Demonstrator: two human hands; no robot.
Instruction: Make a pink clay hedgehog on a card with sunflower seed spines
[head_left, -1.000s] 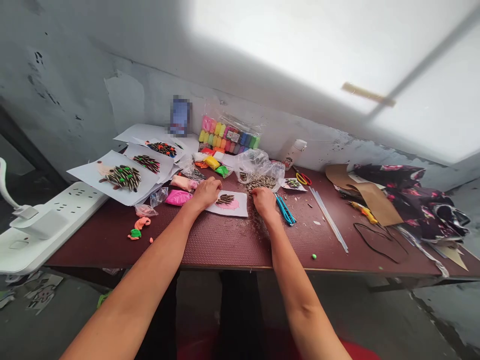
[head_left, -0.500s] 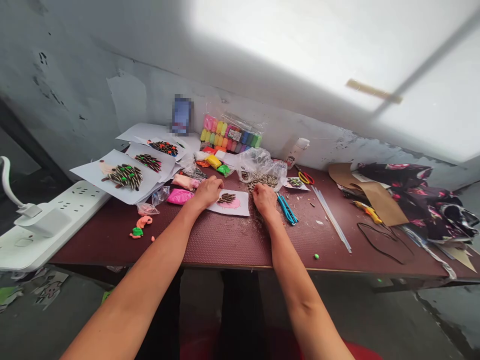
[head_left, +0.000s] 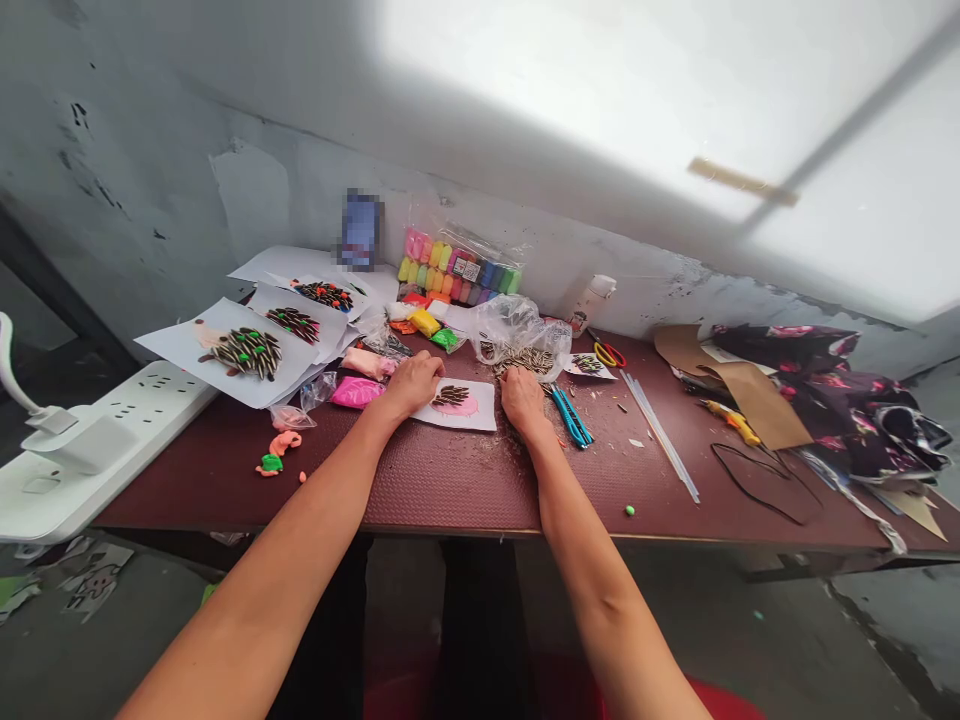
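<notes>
A small white paper card (head_left: 480,418) lies on the table, with a pink clay shape (head_left: 459,404) partly covered by dark striped seed shells (head_left: 450,395). My left hand (head_left: 414,384) is at the card's left edge, fingers curled over its corner. To the right of the card, my right hand (head_left: 523,398) rests at the near edge of a heap of striped seed shells (head_left: 529,358), which lies in front of and inside a clear plastic bag (head_left: 510,318). Its fingers are bent together; their tips are hidden, so anything pinched there cannot be made out.
A blue cutter (head_left: 572,416) lies right of my right hand; scissors (head_left: 609,354) and clear glue sticks (head_left: 661,435) are beyond. Finished seed-and-clay pictures (head_left: 247,352) are stacked left, near a power strip (head_left: 97,450). Clay packets (head_left: 358,392) lie behind my left hand.
The whole view has shifted slightly left. My right hand has barely moved at the seed heap; my left hand stays at the card.
</notes>
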